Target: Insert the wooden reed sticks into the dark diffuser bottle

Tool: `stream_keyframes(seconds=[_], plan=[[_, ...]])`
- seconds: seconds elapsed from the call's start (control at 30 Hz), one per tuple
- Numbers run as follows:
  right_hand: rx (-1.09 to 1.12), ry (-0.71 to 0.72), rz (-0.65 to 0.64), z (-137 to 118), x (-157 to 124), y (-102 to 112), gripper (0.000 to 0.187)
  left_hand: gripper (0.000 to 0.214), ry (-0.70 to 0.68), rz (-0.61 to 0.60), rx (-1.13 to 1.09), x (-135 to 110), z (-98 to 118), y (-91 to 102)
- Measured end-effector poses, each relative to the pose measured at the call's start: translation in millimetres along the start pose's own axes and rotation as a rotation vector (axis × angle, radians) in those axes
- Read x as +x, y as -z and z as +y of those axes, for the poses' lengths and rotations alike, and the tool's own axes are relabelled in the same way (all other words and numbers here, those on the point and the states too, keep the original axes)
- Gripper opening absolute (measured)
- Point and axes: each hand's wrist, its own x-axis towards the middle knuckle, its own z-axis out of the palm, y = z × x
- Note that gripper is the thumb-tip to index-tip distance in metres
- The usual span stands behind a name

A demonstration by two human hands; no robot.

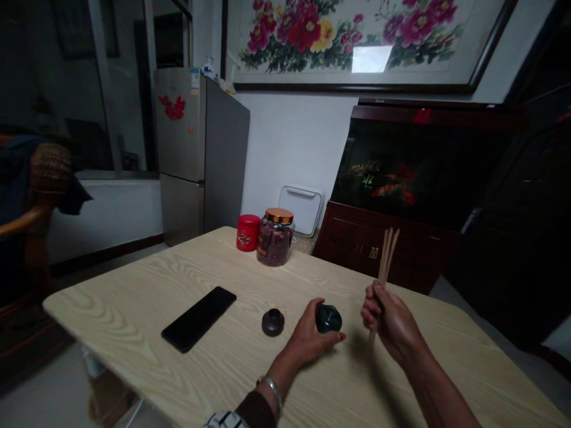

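Wooden sticks (pixel 386 261), nearly upright, tips up, in right hand (pixel 392 324)

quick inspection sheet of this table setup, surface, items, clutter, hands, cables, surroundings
surface: light wood-grain table
job's things: dark glossy round object; thin wooden sticks
clutter: black smartphone; dark round lidded piece; red tin; glass jar with gold lid
hands: left hand cups the round object; right hand grips the sticks
cables: nothing seen
surroundings: steel fridge, framed peony painting, dark wooden cabinet
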Motion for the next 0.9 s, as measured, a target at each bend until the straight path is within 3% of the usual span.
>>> stream_keyframes(seconds=[0.13,0.2,0.3,0.5,0.63,0.73,0.8,0.9], plan=[[0.065,-0.359,-0.221,54.5,-33.3,-44.7,0.037,0.041,-0.126,0.247,-0.146,-0.3,12.1,16.7],[0.068,-0.461,-0.220,79.5,-38.4,-61.6,0.033,0.038,-0.141,0.384,-0.159,-0.9,14.4,28.3],[-0.016,-0.487,-0.164,105.4,-29.6,-71.7,0.028,0.034,-0.153,0.462,-0.122,-1.1,13.4,39.3],[-0.206,-0.347,-0.132,126.8,-10.3,-63.0,0.030,0.026,-0.184,0.537,0.048,-3.7,17.2,45.2],[-0.271,-0.277,-0.120,131.7,-19.5,-50.3,0.037,0.019,-0.181,0.640,0.331,-8.9,18.2,65.3],[-0.351,-0.191,-0.208,127.9,-33.6,-38.4,0.036,0.024,-0.089,0.621,0.544,-12.7,13.4,80.2],[-0.501,-0.038,-0.195,120.1,-40.2,-28.6,0.033,0.027,-0.053,0.564,0.619,-14.4,10.4,84.4],[-0.772,0.297,0.011,105.9,-37.1,-10.4,0.030,0.028,-0.022,0.475,0.721,-16.5,8.4,83.0]])
